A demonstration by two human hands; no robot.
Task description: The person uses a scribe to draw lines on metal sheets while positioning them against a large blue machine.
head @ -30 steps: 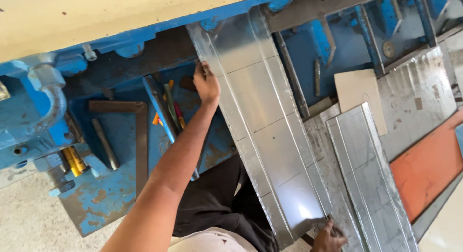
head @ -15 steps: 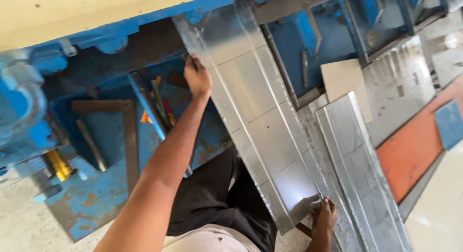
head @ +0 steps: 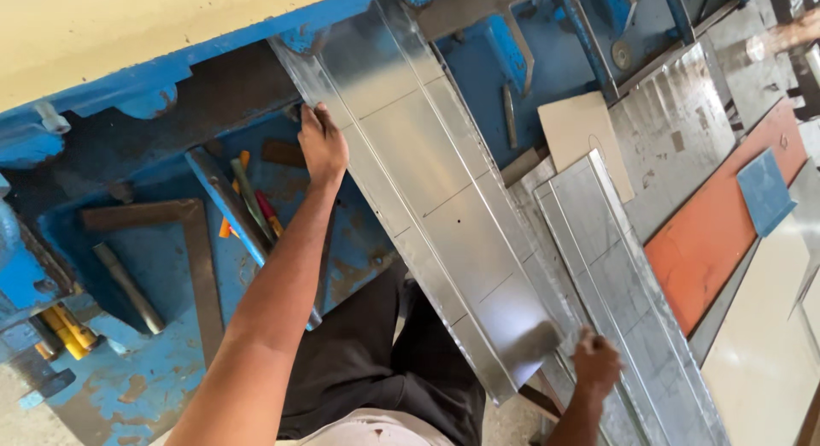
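A long folded strip of shiny sheet metal (head: 427, 181) runs from the blue machine (head: 128, 87) at the top down toward me. My left hand (head: 320, 147) grips its left edge near the machine's jaw. My right hand (head: 595, 362) holds the strip's near right corner. More folded metal strips (head: 619, 284) lie stacked to the right, just beside my right hand. My dark trousers show below the strip.
A steel square (head: 184, 241), a metal rod (head: 128, 285) and several screwdrivers (head: 248, 198) lie on the blue machine bed at left. An orange panel (head: 717, 241), a small blue square piece (head: 764, 191) and a beige card (head: 585, 130) lie at right.
The view has shifted, so the strip and machine sit further left and up in frame. My right hand has slid slightly along the strip's near corner. My left hand keeps its grip.
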